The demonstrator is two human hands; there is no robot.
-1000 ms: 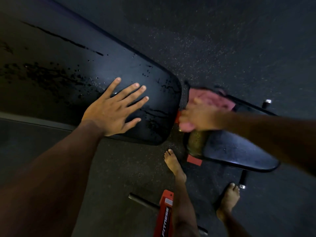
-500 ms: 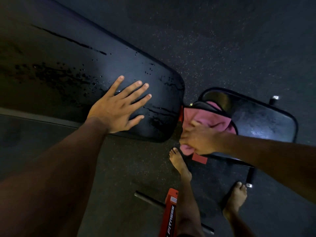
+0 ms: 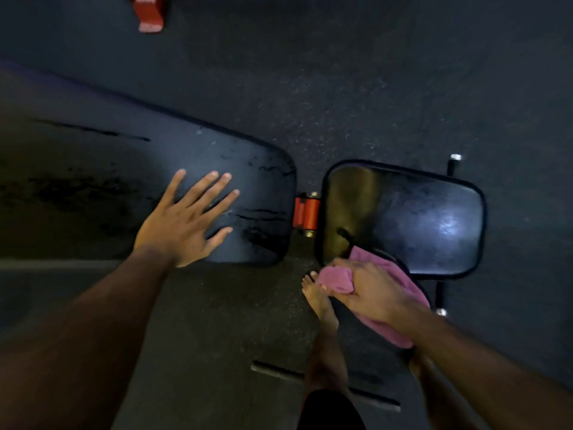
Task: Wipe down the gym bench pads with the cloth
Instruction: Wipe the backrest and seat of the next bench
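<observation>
the left hand lies flat with fingers spread on the long black vinyl back pad, holding nothing. the right hand curls its fingers round a bunched pink cloth just off the near edge of the smaller black rounded seat pad, above a bare foot. a red metal hinge bracket sits between the two pads on the dark speckled floor.

The floor carried the bench; 1 flat hand rested on its long pad.
</observation>
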